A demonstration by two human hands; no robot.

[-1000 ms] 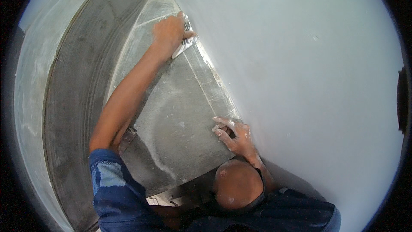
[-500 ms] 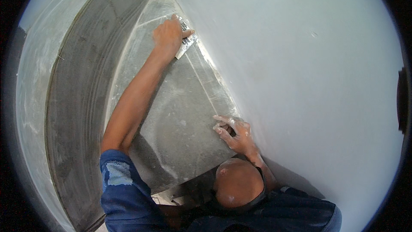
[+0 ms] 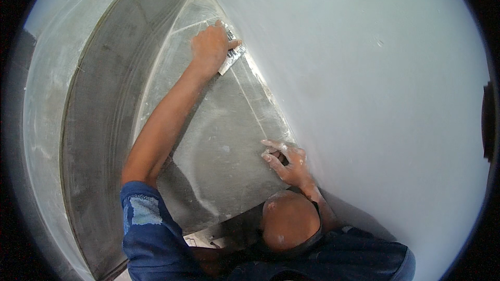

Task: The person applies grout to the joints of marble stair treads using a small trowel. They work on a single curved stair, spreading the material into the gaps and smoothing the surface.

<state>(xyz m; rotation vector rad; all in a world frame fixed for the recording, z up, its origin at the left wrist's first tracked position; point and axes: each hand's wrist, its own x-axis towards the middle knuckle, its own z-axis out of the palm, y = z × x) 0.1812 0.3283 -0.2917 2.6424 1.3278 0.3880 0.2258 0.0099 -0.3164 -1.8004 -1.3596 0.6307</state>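
My left hand [image 3: 211,47] is closed on a flat scraper [image 3: 230,61] with a white-smeared metal blade, pressed to the narrow upper part of a grey wedge-shaped slab [image 3: 219,125] beside the pale wall. Lower down, my right hand [image 3: 289,162], dusted white, rests by the slab's right edge with forefinger and thumb apart and the other fingers curled; nothing shows in it. Thin pale lines cross the slab, and a white band runs along its wall side.
A smooth pale wall [image 3: 380,99] fills the right half. A curved dark grey band [image 3: 99,125] and a lighter curved face [image 3: 47,125] bound the slab on the left. At bottom centre are a rounded bare body part, perhaps a knee [image 3: 289,221], and dark clothing.
My left forearm and elbow have swung a little to the right. The left hand and scraper have shifted slightly, staying by the same edge. My right hand keeps its pose.
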